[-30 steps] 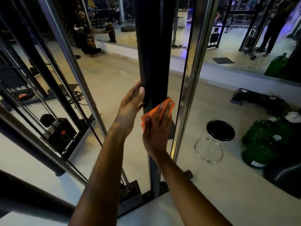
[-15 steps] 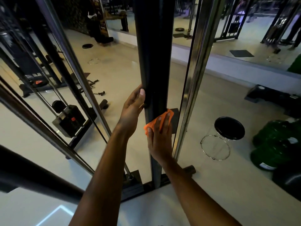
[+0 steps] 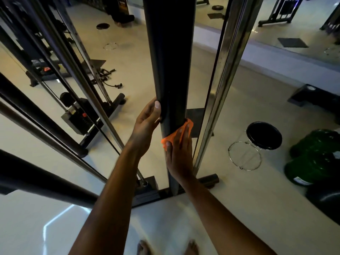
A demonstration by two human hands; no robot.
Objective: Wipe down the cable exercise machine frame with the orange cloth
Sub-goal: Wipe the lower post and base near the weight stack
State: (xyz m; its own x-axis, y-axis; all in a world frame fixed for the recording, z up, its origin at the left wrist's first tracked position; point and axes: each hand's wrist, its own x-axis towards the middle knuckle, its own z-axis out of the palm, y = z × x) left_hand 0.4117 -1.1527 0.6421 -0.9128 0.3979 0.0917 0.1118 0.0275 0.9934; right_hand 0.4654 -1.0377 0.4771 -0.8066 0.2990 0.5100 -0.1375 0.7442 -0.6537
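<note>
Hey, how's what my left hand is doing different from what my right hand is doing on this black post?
The left hand is bare and rests on the black post on its left edge; the right hand presses the orange cloth against the post. The left hand sits higher, the right lower. Both have straight fingers and touch the same post.

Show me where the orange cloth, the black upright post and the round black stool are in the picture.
orange cloth (image 3: 175, 134), head view: the fold showing above the fingers.
black upright post (image 3: 169, 61), head view: its bare front face.
round black stool (image 3: 264, 135), head view: middle of the seat.
</note>
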